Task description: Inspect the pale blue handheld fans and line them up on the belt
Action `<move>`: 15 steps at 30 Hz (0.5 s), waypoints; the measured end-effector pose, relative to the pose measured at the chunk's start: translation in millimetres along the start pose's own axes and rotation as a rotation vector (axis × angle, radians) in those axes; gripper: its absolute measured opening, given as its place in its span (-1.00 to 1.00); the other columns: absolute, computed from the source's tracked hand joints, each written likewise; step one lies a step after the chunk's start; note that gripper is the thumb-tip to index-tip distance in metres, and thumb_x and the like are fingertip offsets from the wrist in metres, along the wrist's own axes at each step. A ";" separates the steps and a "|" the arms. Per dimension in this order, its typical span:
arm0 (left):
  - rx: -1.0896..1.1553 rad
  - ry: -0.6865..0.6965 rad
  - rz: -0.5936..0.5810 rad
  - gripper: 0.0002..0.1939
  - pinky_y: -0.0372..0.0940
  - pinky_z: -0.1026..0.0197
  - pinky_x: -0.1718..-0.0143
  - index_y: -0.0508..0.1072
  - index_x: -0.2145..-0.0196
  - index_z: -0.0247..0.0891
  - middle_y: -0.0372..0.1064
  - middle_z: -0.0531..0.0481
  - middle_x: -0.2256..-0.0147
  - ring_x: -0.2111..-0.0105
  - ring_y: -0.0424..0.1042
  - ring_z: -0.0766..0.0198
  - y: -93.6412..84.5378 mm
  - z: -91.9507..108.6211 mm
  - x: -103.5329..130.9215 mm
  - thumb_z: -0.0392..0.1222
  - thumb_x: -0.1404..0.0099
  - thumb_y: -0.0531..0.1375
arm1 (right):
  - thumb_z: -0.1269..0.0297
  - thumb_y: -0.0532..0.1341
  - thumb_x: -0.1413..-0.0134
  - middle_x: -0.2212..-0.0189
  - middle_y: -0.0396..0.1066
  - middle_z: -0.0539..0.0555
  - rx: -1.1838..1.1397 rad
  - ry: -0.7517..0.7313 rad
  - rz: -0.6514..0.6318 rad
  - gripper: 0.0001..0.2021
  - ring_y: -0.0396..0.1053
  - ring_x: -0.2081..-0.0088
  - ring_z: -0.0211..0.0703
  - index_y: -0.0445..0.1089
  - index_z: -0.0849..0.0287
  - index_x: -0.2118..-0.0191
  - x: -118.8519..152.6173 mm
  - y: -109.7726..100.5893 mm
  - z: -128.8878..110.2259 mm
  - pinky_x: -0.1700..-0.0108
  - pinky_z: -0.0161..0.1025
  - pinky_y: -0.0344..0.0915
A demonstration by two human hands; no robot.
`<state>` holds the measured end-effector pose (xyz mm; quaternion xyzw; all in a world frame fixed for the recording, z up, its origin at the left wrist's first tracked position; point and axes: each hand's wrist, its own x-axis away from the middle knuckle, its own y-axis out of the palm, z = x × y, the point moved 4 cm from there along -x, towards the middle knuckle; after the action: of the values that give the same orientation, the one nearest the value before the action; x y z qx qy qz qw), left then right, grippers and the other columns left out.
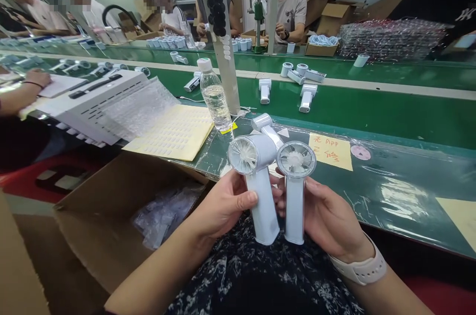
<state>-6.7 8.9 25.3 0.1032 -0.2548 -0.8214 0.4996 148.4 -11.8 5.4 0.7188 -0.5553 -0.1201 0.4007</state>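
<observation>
Dark patterned clothing (pixel 230 275), hands (pixel 223 203) (pixel 334 220) each gripping a pale handheld fan (pixel 260 191) (pixel 295 196), round bladed heads (pixel 296 159), straight handles (pixel 265 213)

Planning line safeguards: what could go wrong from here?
Drop: left hand and right hand hold the left fan and right fan above the lap; either might slip.
Scuff: the two look close and could knock together.
Tip-over: the water bottle on the bench, near a third fan, might get bumped.

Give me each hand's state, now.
Left hand: closed, holding a white handheld fan by its handle.
Right hand: closed, holding a second fan by its handle.
</observation>
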 end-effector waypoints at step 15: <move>0.111 -0.012 0.046 -0.60 0.42 0.12 0.24 0.30 -0.06 -0.16 0.50 -0.06 0.16 0.26 0.54 0.14 -6.1 -0.7 -4.3 -0.27 -0.28 0.21 | 0.10 0.23 -0.06 0.38 0.40 0.08 -0.027 -0.163 -0.026 -0.79 0.33 0.39 -0.13 0.47 0.10 0.27 -1.6 6.2 -12.0 0.56 -0.32 0.32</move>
<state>-9.1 14.8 21.2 0.1197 -0.3052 -0.7950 0.5103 150.9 -5.4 17.1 0.7083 -0.5749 -0.1911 0.3623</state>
